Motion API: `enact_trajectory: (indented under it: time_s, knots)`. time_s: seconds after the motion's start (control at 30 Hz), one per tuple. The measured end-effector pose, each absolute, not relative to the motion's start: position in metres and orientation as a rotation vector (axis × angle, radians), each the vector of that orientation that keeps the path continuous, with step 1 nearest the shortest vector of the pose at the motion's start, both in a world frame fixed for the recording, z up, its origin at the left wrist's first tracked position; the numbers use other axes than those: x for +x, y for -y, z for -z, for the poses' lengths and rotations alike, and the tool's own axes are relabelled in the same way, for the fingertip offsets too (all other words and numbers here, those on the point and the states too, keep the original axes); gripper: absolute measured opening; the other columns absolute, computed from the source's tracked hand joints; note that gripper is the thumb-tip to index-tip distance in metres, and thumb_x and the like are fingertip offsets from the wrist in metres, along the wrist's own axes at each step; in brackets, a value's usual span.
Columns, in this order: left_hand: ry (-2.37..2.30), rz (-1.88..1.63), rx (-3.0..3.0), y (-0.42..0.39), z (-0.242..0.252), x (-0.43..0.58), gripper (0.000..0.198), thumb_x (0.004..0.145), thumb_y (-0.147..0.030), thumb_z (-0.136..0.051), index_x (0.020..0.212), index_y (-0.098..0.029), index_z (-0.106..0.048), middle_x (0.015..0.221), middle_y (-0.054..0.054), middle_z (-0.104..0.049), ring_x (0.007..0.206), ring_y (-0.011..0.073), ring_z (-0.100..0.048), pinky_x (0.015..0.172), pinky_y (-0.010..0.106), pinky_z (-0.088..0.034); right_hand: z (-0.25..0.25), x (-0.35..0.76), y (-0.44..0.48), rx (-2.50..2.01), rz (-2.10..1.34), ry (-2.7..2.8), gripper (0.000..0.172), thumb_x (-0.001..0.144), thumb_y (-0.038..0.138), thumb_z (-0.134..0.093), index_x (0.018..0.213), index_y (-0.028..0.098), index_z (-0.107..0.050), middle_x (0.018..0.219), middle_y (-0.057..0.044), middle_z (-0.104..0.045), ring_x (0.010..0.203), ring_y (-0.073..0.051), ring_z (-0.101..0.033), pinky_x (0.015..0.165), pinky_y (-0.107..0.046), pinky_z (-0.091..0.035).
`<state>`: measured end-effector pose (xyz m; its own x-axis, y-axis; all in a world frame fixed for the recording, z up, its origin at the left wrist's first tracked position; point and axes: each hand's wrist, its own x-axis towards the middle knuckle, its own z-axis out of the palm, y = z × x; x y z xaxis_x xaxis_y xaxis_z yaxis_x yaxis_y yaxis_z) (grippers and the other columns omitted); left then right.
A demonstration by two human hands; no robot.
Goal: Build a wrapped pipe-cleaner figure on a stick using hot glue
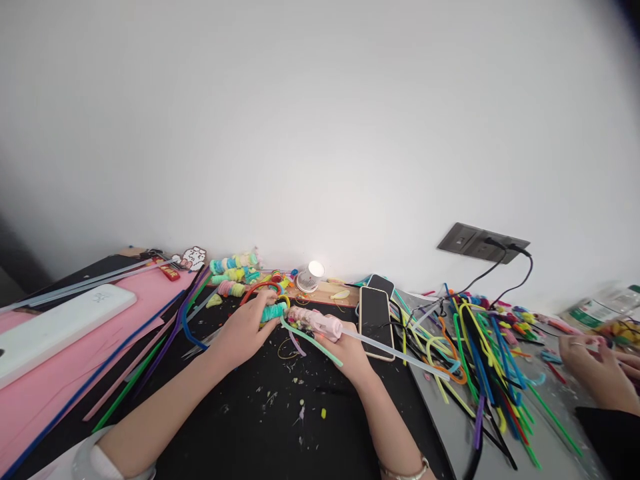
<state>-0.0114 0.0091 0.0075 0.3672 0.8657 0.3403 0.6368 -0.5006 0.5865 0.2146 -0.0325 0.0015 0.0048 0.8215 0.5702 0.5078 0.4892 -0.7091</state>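
Note:
My right hand [352, 353] is wrapped round a pink hot glue gun [316, 323], and a long translucent glue stick [395, 350] juts from its back end to the right. The gun's nozzle end points left, toward a teal pipe cleaner coil [273, 312] pinched in the fingers of my left hand [250, 327]. A pale green pipe cleaner strand [315, 343] trails from the coil below the gun. Whether the nozzle touches the coil I cannot tell. Behind my left hand lie several finished-looking pastel coils [233, 264] and a red pipe cleaner loop [260, 287].
A paper cup [310, 276] stands near the wall. A phone [376, 321] lies right of my hands, beside heaped pipe cleaners [493, 360]. Cables hang from a wall socket [483, 243]. Pink paper [155, 300] and a white case [65, 327] lie left. Another person's hand [595, 367] is far right.

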Motion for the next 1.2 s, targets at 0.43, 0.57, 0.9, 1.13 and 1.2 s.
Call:
enact_trajectory:
  time_s: [0.43,0.57,0.9,1.13,1.2]
  knots:
    - [-1.343,-0.873,2.263,-0.0079,-0.0074,-0.0106,0.032,0.092,-0.034,-0.045,0.121,-0.020,-0.043,0.125,0.017,-0.066,0.119,0.0316,-0.062,0.094,0.047,-0.051,-0.0027,0.2184,0.0328,-1.300,-0.552,1.825,0.013,0.085,0.028,-0.060,0.076,0.020,-0.065,0.066,0.001,-0.060,0.061,-0.016,-0.053,0.061,-0.026,-0.044]
    - [-1.343,-0.867,2.252,-0.0087,-0.0064,-0.0100,0.033,0.092,-0.035,-0.046,0.121,-0.020,-0.042,0.125,0.017,-0.065,0.120,0.0314,-0.061,0.094,0.047,-0.052,-0.0024,0.2189,0.0329,-1.301,-0.560,1.823,0.011,0.085,0.026,-0.061,0.078,0.019,-0.066,0.068,0.000,-0.063,0.062,-0.016,-0.055,0.062,-0.026,-0.045]
    - [-1.359,-0.872,2.208,-0.0108,-0.0034,-0.0091,0.033,0.091,-0.036,-0.046,0.120,-0.021,-0.041,0.125,0.016,-0.065,0.121,0.0319,-0.060,0.094,0.047,-0.051,-0.0034,0.2187,0.0330,-1.319,-0.630,1.797,0.014,0.083,0.025,-0.063,0.092,0.018,-0.071,0.089,-0.005,-0.074,0.079,-0.021,-0.068,0.074,-0.028,-0.053]
    - [-1.360,-0.878,2.195,-0.0116,-0.0014,-0.0094,0.032,0.091,-0.036,-0.045,0.118,-0.021,-0.040,0.125,0.016,-0.063,0.121,0.0319,-0.060,0.093,0.046,-0.051,-0.0003,0.2194,0.0324,-1.324,-0.640,1.794,0.014,0.084,0.025,-0.063,0.093,0.019,-0.072,0.093,-0.005,-0.075,0.083,-0.023,-0.070,0.077,-0.030,-0.055]
    - [-1.360,-0.881,2.197,-0.0116,-0.0014,-0.0097,0.031,0.091,-0.037,-0.044,0.118,-0.021,-0.040,0.124,0.016,-0.063,0.120,0.0317,-0.060,0.092,0.046,-0.051,0.0001,0.2195,0.0323,-1.333,-0.626,1.801,0.012,0.084,0.025,-0.063,0.091,0.020,-0.071,0.090,-0.005,-0.075,0.081,-0.023,-0.070,0.075,-0.030,-0.055]
